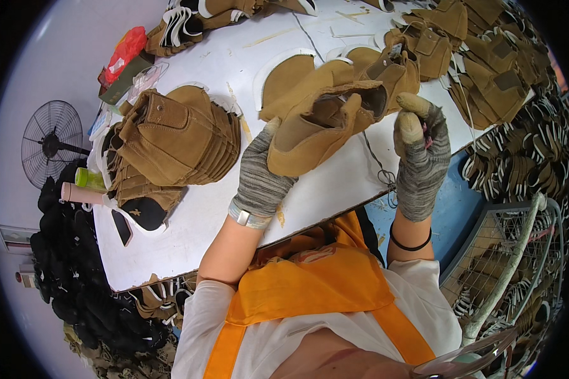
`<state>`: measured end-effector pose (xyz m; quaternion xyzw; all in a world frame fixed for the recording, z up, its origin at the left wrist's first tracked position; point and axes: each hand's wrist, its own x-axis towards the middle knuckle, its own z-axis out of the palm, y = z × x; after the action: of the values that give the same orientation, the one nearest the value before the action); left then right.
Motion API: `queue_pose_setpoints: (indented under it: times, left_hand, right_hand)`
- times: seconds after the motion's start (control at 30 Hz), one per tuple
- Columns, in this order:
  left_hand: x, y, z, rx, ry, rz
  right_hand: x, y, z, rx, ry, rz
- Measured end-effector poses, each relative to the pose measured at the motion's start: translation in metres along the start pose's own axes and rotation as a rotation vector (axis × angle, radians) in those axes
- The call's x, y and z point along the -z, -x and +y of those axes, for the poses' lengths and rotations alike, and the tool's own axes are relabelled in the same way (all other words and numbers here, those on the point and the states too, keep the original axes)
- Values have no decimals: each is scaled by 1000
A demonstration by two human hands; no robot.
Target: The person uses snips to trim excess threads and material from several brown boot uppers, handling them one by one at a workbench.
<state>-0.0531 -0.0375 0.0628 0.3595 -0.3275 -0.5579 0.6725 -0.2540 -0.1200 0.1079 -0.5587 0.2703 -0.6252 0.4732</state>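
Observation:
My left hand [263,180], in a grey striped knit glove, grips the near side of a brown suede shoe upper [305,155]. The upper is tilted above the white table [335,189], its opening turned up so the greyish inside shows. To the right of it and apart from it, my right hand [420,167] is raised in a matching glove with tan fingertips. Its fingers are bent together around a small dark reddish thing that I cannot make out. Just beyond the upper lies a curved brown suede piece with a white edge [284,79].
On the left of the table stands a stack of brown uppers [183,136]; more brown pieces [493,82] lie at the far right. A dark cord [382,169] hangs over the front edge. A wire cart [506,252] stands right, a fan [50,145] far left.

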Motion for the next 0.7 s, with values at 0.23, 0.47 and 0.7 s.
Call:
queue_pose_setpoints:
  times: [0.23, 0.47, 0.7]
  left_hand:
    - [-20, -2, 11, -151, 398, 35]
    - [-15, -1, 17, -161, 456, 35]
    - [-12, -6, 19, -94, 563, 113]
  right_hand:
    - [-24, 8, 1, 166, 156, -150]
    - [-21, 9, 6, -62, -36, -133]
    - [-19, 9, 9, -131, -248, -163]
